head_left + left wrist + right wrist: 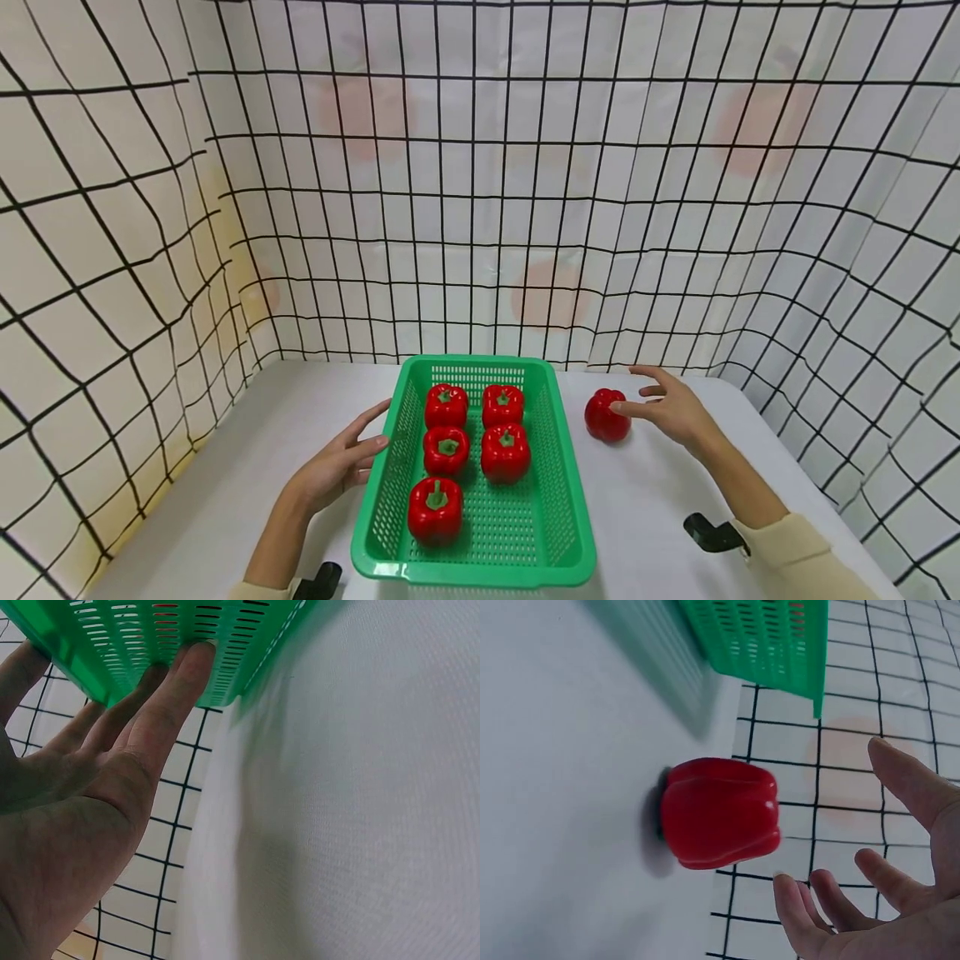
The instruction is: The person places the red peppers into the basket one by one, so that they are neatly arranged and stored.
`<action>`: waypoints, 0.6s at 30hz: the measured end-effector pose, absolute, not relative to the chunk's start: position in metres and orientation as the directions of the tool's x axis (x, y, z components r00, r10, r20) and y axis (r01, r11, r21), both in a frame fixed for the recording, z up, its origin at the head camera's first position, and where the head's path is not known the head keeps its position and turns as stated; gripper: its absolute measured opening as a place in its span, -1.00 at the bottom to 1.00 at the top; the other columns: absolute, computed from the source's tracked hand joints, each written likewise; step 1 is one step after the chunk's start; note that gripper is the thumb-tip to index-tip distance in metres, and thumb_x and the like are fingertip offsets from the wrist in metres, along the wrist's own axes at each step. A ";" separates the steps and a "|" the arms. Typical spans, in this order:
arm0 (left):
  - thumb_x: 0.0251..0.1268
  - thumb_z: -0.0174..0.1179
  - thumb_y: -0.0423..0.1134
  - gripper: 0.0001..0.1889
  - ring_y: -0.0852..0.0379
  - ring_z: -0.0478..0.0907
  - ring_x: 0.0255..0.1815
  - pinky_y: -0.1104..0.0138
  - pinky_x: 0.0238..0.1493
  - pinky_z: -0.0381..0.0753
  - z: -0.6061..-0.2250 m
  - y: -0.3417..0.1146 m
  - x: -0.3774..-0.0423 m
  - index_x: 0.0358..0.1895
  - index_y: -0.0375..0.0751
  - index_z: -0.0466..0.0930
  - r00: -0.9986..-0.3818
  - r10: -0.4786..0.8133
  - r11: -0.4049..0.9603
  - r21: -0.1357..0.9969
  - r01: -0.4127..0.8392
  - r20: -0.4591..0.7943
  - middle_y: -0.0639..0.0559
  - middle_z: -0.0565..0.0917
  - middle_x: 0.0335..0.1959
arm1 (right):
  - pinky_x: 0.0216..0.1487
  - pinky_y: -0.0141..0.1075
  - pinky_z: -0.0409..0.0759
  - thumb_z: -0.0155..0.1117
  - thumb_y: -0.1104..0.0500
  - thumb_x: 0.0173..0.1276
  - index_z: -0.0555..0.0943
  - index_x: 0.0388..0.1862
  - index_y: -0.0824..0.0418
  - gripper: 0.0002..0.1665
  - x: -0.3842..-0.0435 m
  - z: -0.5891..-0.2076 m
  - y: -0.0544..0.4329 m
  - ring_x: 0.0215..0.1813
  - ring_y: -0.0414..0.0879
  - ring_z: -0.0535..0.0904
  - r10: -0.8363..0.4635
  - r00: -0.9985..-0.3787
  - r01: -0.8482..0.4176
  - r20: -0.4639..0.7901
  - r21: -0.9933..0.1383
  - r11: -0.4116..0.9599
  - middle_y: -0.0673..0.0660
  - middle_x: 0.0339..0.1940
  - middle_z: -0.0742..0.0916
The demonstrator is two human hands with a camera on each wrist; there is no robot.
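Note:
A green plastic basket (551, 500) with slotted walls stands on the white table, holding several red bell peppers (506, 454) stem up. Three line its left side and two its right. My left hand (330, 471) is at the basket's left side, its extended fingers (161, 720) against the outer wall in the left wrist view. Right of the basket, a lone red bell pepper (606, 416) sits on the table with its lobed end up. My right hand (678, 412) is just beside it, fingers spread; the right wrist view shows a gap between hand and pepper (720, 813).
Black wire grid panels (472, 200) wall the table at the back and both sides, with white sheeting behind them. White tabletop (645, 508) extends on both sides of the basket. A dark strap device (712, 533) sits at my right wrist.

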State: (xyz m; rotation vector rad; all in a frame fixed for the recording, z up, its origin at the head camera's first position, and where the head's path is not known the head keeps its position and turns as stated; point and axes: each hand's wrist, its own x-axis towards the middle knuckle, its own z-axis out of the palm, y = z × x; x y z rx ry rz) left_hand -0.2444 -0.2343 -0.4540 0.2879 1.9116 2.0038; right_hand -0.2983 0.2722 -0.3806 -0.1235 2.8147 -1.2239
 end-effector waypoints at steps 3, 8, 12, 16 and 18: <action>0.55 0.09 -0.12 -0.22 -0.21 0.69 0.16 -0.01 0.13 0.69 -0.454 -0.234 -0.244 0.66 0.26 -0.15 -0.916 0.389 -0.025 0.993 -0.117 -0.098 -0.31 0.52 0.38 | 0.22 0.27 0.58 0.46 -0.23 0.25 0.11 0.64 0.14 0.15 -0.304 -0.392 0.278 0.44 0.41 0.31 -0.082 -0.995 -0.015 -0.054 -0.743 0.669 0.47 0.46 0.38; 0.55 0.11 -0.13 -0.23 -0.21 0.69 0.15 -0.01 0.13 0.69 -0.454 -0.233 -0.244 0.65 0.29 -0.12 -0.921 0.375 -0.030 0.992 -0.126 -0.105 -0.31 0.53 0.36 | 0.33 0.32 0.48 0.48 -0.19 0.24 0.05 0.66 0.12 0.19 -0.314 -0.411 0.286 0.47 0.43 0.26 -0.069 -0.992 0.039 -0.102 -0.789 0.613 0.49 0.50 0.33; 0.54 0.11 -0.12 -0.23 -0.21 0.69 0.16 -0.01 0.13 0.69 -0.455 -0.232 -0.245 0.65 0.30 -0.12 -0.922 0.372 -0.021 0.992 -0.127 -0.110 -0.31 0.50 0.39 | 0.38 0.29 0.46 0.51 -0.13 0.24 0.00 0.67 0.11 0.22 -0.322 -0.426 0.289 0.49 0.43 0.24 -0.060 -0.988 0.088 -0.144 -0.831 0.549 0.49 0.53 0.28; 0.54 0.11 -0.11 -0.23 -0.21 0.69 0.16 -0.02 0.13 0.69 -0.457 -0.232 -0.246 0.64 0.32 -0.11 -0.923 0.368 -0.019 0.992 -0.128 -0.112 -0.31 0.50 0.39 | 0.36 0.18 0.54 0.52 -0.08 0.25 0.02 0.66 0.17 0.20 -0.327 -0.439 0.292 0.48 0.44 0.27 -0.057 -0.983 0.119 -0.173 -0.846 0.519 0.52 0.52 0.26; 0.54 0.11 -0.10 -0.22 -0.20 0.69 0.16 -0.02 0.13 0.69 -0.456 -0.232 -0.246 0.64 0.31 -0.12 -0.924 0.366 -0.018 0.992 -0.123 -0.108 -0.30 0.50 0.39 | 0.36 0.15 0.55 0.52 -0.05 0.25 0.02 0.65 0.20 0.19 -0.328 -0.443 0.293 0.47 0.44 0.27 -0.062 -0.981 0.128 -0.185 -0.850 0.511 0.54 0.52 0.26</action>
